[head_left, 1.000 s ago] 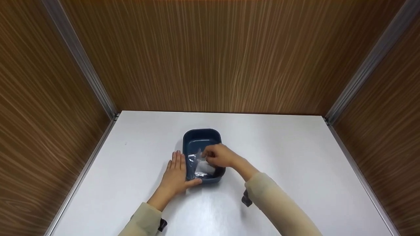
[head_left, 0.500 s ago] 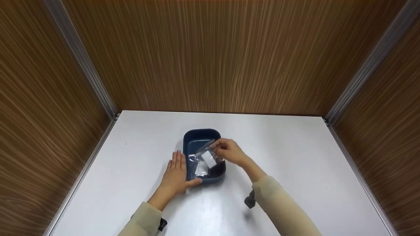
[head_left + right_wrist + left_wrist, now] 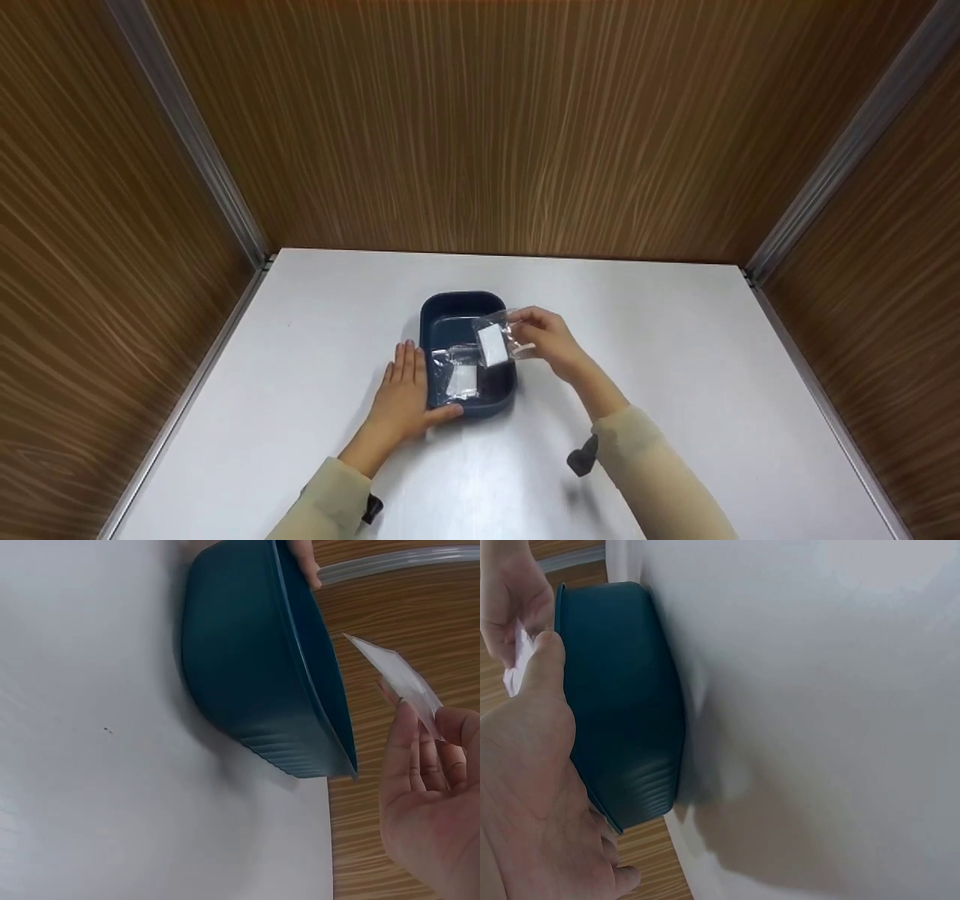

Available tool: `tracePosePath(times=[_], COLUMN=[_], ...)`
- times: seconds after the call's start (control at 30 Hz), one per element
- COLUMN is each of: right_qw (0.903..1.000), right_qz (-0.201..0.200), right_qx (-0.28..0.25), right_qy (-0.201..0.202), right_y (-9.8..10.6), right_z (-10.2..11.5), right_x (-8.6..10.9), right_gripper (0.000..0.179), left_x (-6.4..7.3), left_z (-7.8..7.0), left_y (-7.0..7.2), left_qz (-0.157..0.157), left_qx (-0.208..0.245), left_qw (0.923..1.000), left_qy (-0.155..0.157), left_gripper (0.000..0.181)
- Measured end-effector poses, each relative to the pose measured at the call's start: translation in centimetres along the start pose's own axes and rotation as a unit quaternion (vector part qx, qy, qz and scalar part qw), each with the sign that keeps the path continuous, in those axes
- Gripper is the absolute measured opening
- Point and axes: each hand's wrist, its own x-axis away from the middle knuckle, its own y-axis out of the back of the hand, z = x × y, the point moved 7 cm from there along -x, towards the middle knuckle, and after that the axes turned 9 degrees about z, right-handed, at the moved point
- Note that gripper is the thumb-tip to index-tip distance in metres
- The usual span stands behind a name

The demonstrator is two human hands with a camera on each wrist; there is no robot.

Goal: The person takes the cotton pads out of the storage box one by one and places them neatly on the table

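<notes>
A dark blue plastic bin (image 3: 454, 307) stands on the white table. My left hand (image 3: 401, 397) rests along the bin's left side, fingers straight, with the thumb over the near rim. Between thumb and fingers, my right hand (image 3: 551, 341) pinches a small clear plastic packet (image 3: 493, 345) with a white insert, over the bin's right rim. Inside the bin lies another clear packet (image 3: 461, 381) with a white insert. In the right wrist view, the pinched packet (image 3: 405, 682) is tilted above the bin's opening side; the bin's inside is mostly hidden there.
The white table (image 3: 660, 360) reaches to a wood-grain back panel (image 3: 480, 127). Similar panels stand at the left and right, with grey metal strips (image 3: 195, 142) in the corners. Dark wrist cameras (image 3: 583, 456) hang below the sleeves.
My right hand has come up out of the bin and moved right, lifting one packet to the right rim. The left hand stays against the bin.
</notes>
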Motion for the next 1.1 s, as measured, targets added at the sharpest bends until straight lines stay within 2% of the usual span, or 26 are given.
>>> tracePosePath(times=[0.23, 0.53, 0.77, 1.1], right_qw=[0.9986, 0.9975, 0.995, 0.9896], right_qz=[-0.024, -0.036, -0.052, -0.074], right_qx=[-0.046, -0.061, -0.086, -0.123], right_qy=[-0.007, 0.002, -0.003, -0.016], right_y=[1.5, 2.8, 4.1, 6.0], right_z=[-0.3, -1.1, -1.8, -3.6], right_x=[0.7, 1.6, 2.3, 3.4], right_gripper=[0.043, 0.057, 0.057, 0.047], left_x=[0.0, -0.1, 0.0, -0.2], left_z=[-0.2, 0.0, -0.1, 0.0], left_y=[0.2, 0.0, -0.1, -0.1], left_qz=[0.006, 0.007, 0.004, 0.002], left_qx=[-0.005, -0.011, -0.006, 0.009], left_qw=[1.0, 0.9999, 1.0, 1.0], left_qy=[0.0, 0.002, 0.0, -0.002], left_gripper=[0.128, 0.129, 0.128, 0.126])
